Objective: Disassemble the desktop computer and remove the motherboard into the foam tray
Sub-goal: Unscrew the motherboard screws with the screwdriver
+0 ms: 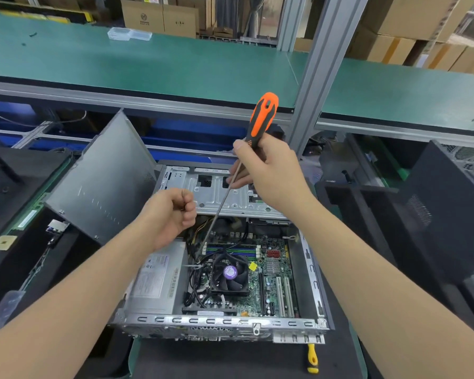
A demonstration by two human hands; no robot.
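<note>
The left hand [173, 212] is curled above the grey metal power supply box [156, 280]; whether it pinches anything I cannot tell. The green motherboard [274, 280] lies flat inside the open steel desktop case [219, 322]. It is probably stiff, light and fragile, so best lifted by its bare edges. The right hand [268, 170] grips the orange-and-black long-shafted screwdriver [262, 116].

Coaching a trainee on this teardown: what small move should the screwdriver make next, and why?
Probably lower the tip onto the screw at the far-left corner of the cooler fan and turn. The right hand grips the orange screwdriver, its shaft slants down to that corner, and the fan sits on the motherboard.
</note>
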